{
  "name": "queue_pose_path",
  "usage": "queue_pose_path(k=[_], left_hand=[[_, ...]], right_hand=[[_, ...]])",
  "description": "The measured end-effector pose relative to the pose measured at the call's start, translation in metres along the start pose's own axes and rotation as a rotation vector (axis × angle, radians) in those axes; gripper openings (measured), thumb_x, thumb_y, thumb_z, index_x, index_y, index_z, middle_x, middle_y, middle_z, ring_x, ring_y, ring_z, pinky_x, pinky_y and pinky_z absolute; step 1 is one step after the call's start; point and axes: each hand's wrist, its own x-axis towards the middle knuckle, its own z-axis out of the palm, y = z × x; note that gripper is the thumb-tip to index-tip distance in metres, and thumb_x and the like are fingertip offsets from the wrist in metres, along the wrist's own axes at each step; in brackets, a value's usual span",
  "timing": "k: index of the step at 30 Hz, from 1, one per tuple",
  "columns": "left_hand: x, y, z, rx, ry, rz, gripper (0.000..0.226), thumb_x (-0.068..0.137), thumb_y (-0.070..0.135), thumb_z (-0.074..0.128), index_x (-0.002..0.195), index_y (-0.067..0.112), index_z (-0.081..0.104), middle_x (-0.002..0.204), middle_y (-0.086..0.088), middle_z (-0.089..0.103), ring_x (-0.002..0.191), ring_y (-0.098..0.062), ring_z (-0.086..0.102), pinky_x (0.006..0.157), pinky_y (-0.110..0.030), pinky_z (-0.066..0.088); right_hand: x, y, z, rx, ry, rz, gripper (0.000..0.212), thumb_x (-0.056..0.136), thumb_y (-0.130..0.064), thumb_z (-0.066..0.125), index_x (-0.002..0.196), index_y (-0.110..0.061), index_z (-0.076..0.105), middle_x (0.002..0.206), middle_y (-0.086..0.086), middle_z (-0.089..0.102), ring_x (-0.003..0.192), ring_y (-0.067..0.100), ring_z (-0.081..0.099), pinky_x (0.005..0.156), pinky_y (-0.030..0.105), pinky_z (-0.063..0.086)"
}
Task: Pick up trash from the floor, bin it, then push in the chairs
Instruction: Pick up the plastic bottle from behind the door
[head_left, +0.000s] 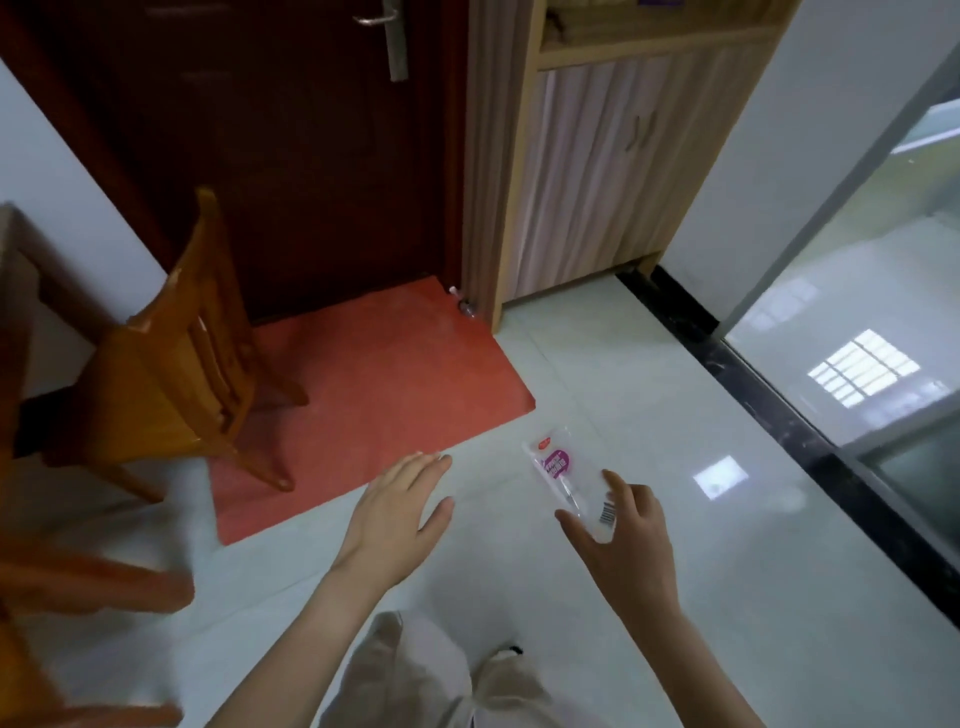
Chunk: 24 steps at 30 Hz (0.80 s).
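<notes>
A clear plastic wrapper (558, 470) with a pink label and a barcode lies on the pale tiled floor just off the corner of a red mat (374, 384). My right hand (621, 540) reaches down over its near end, fingers spread, with the barcode end between thumb and index finger; I cannot tell whether they touch it. Left of the wrapper, my left hand (397, 512) hovers flat and holds nothing, at the mat's front edge. A wooden chair (171, 364) stands at the left, its rear legs on the mat.
A dark wooden table (15, 291) fills the left edge, and a second, blurred chair (78, 582) sits at the bottom left. Behind the mat are a dark door (322, 156) and a wooden cabinet (597, 166). A glass partition (857, 332) with a black sill runs along the right.
</notes>
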Motion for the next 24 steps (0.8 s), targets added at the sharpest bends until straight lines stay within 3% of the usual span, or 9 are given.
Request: queue_pose_path(k=[11,15,24], left_hand=[[0.226,-0.060,0.020,0.003,0.000,-0.143,0.055,0.091,0.046,0.032,0.136,0.019,0.051,0.140,0.002,0.052,0.130,-0.019,0.045,0.104,-0.038,0.039],[0.319,-0.107,0.019,-0.004,-0.036,-0.137,0.056,0.092,0.047,0.030,0.137,0.019,0.049,0.141,0.003,0.050,0.132,-0.017,0.043,0.107,-0.036,0.035],[0.527,-0.186,-0.018,-0.022,0.001,-0.083,0.051,0.090,0.041,0.040,0.129,0.013,0.058,0.128,-0.004,0.061,0.119,-0.021,0.054,0.102,-0.037,0.043]], right_hand=[[0.261,-0.007,0.068,0.001,-0.131,-0.107,0.073,0.072,-0.052,0.076,0.131,-0.017,0.051,0.109,0.003,0.054,0.093,0.021,0.054,0.068,0.031,0.049],[0.356,-0.023,0.103,-0.015,-0.136,-0.115,0.072,0.071,-0.052,0.077,0.127,-0.015,0.053,0.107,0.005,0.056,0.090,0.022,0.055,0.064,0.034,0.054],[0.548,-0.064,0.147,-0.041,-0.132,-0.073,0.072,0.071,-0.047,0.080,0.126,-0.009,0.054,0.108,0.010,0.057,0.091,0.025,0.055,0.064,0.030,0.050]])
